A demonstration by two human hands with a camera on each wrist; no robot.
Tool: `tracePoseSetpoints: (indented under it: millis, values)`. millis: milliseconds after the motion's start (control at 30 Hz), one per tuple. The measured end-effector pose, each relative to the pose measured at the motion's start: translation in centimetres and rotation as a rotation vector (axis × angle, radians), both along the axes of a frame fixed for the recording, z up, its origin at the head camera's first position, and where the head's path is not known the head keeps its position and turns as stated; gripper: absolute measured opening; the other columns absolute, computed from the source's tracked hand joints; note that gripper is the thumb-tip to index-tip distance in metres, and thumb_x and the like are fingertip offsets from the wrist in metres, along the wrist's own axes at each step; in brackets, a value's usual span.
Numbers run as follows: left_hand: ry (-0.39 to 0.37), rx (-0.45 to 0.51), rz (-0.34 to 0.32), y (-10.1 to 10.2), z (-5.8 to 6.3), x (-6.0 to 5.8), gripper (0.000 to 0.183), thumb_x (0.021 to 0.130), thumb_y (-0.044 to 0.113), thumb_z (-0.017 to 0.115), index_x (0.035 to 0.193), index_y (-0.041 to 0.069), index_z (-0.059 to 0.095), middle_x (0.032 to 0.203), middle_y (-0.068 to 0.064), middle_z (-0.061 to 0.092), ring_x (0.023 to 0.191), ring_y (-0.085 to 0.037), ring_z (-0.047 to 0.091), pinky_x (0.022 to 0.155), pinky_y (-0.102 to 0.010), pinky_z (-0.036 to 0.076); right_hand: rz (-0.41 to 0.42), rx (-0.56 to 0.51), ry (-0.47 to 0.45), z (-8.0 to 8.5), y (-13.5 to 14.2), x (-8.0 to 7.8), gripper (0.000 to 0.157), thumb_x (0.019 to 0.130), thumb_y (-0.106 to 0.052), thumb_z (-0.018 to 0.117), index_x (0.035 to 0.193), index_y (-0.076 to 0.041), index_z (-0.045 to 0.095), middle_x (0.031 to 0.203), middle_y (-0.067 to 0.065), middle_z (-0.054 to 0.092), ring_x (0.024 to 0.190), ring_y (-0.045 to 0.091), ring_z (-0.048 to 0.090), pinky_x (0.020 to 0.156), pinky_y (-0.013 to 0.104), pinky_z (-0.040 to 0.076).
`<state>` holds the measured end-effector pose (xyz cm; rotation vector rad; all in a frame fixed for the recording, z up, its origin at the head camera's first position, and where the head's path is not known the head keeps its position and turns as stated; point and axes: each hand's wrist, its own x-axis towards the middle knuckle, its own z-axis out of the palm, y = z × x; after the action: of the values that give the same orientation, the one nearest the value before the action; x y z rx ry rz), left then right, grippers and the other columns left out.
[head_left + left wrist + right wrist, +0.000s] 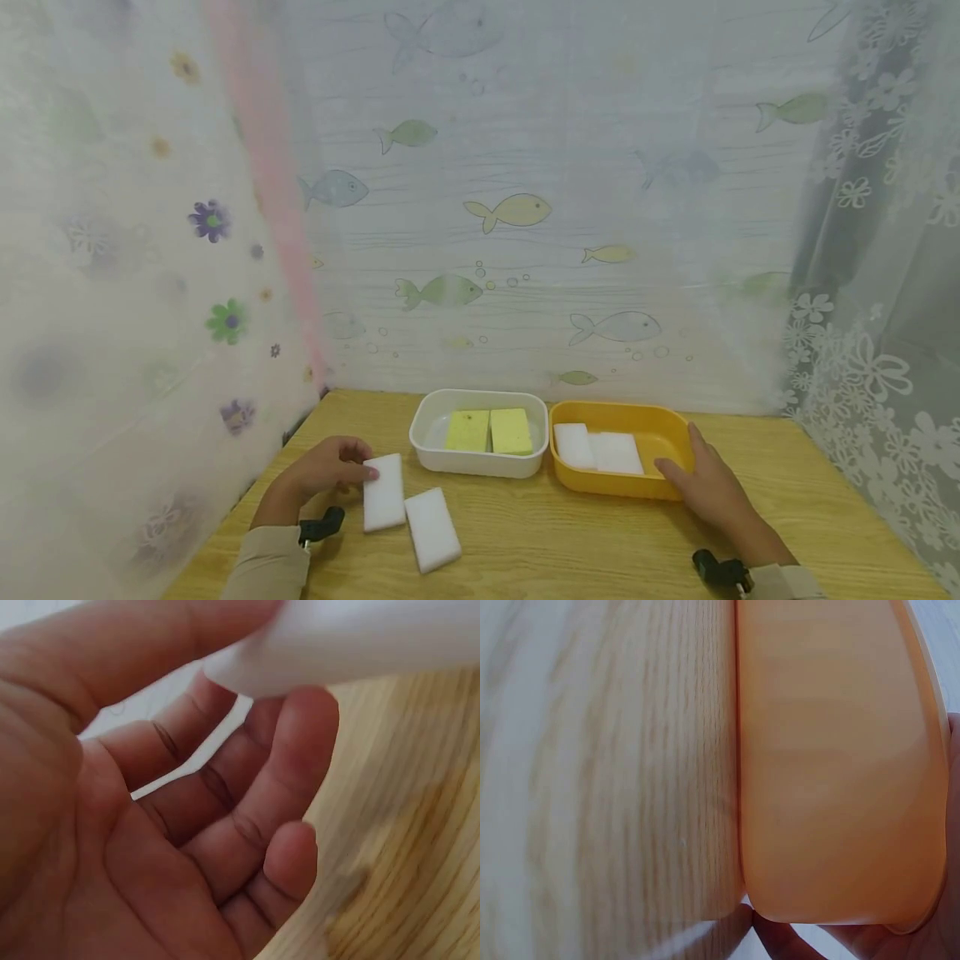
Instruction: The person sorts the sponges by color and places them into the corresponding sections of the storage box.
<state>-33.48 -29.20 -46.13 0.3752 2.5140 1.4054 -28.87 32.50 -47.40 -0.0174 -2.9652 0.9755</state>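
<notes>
My left hand pinches a white sponge by its upper left edge, thumb on top. In the left wrist view that sponge is blurred between thumb and fingertips. Beside it on the table lies another white sponge, tilted. At the right, my right hand grips the right end of an orange tray, its thumb at the front rim. Two white sponges lie inside the tray's left part. In the right wrist view the tray's side wall fills the middle, with fingers around its end.
Left of the orange tray stands a white tray holding two yellow sponges. Both trays sit on a wood-grain table. Curtains with fish and flowers hang behind it and at both sides.
</notes>
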Motion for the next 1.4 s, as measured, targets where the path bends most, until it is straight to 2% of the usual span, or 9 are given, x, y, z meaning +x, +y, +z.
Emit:
tracePoseSetpoints:
  millis: [267,533,900,1167,1400]
  values:
    - [0.001,0.042,-0.034,0.0,0.2,-0.3,0.033,0.093,0.027,0.079,0.108,0.001,0.068,0.098,-0.006,0.070,0.083,-0.022,0.063,0.068,-0.037,0.057,0.001,0.001,0.005,0.1,-0.1,0.1,0.111,0.101,-0.068,0.047,0.162,0.001,-0.015,0.163,0.044,0.006,0.145,0.066,0.018,0.110,0.079,0.026]
    - [0.026,0.053,-0.065,0.2,0.3,-0.3,0.031,0.094,0.027,0.077,0.107,0.001,0.070,0.102,-0.007,0.072,0.092,-0.023,0.066,0.079,-0.041,0.058,-0.003,-0.010,-0.009,0.0,0.0,0.0,0.112,0.101,-0.069,0.048,0.162,-0.001,-0.017,0.163,0.043,0.005,0.145,0.065,0.017,0.111,0.079,0.025]
    - [0.042,0.105,-0.094,0.6,0.4,-0.2,0.026,0.094,0.023,0.078,0.102,0.000,0.069,0.098,-0.007,0.071,0.093,-0.023,0.068,0.084,-0.042,0.060,0.003,-0.015,-0.002,-0.1,0.0,-0.1,0.111,0.101,-0.067,0.048,0.162,0.000,-0.016,0.164,0.042,0.005,0.146,0.065,0.016,0.111,0.079,0.025]
    - [0.094,0.103,-0.130,1.3,0.4,-0.4,0.023,0.093,0.021,0.078,0.098,-0.001,0.072,0.092,-0.005,0.073,0.086,-0.021,0.069,0.079,-0.043,0.060,-0.001,-0.013,-0.008,-0.1,0.0,-0.1,0.111,0.101,-0.068,0.048,0.162,0.000,-0.015,0.164,0.043,0.005,0.146,0.065,0.016,0.111,0.079,0.025]
    - [0.076,0.067,-0.214,3.1,-0.3,-0.9,0.023,0.090,0.020,0.082,0.090,-0.001,0.073,0.082,-0.001,0.072,0.077,-0.016,0.067,0.073,-0.038,0.061,-0.009,-0.004,-0.007,-0.1,0.0,-0.1,0.112,0.100,-0.069,0.048,0.162,0.000,-0.016,0.163,0.043,0.005,0.146,0.065,0.016,0.112,0.079,0.025]
